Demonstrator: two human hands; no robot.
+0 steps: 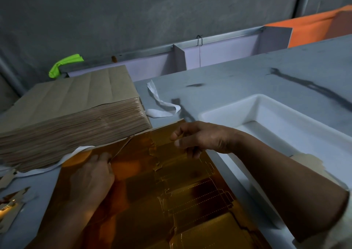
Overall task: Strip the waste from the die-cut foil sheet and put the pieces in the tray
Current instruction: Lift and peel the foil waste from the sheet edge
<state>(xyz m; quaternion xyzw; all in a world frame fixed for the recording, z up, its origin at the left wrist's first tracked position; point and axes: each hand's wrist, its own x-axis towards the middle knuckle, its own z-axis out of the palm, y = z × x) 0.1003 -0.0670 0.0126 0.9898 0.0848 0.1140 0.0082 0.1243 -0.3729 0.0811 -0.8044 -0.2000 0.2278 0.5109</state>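
A gold die-cut foil sheet (144,201) lies flat on the grey table in front of me, with box outlines cut into it. My left hand (91,176) rests on its left part and pinches a lifted strip of waste at the far left edge. My right hand (202,137) pinches the sheet near its far edge, fingers curled round the foil. A white tray (266,106) stands to the right, beyond my right forearm; its visible inside holds nothing.
A tall stack of brown card sheets (72,111) stands at the left, touching the foil's far corner. White paper strips (162,106) lie behind the foil. Card scraps (9,205) lie at the left table edge. A wall with lilac panels runs behind.
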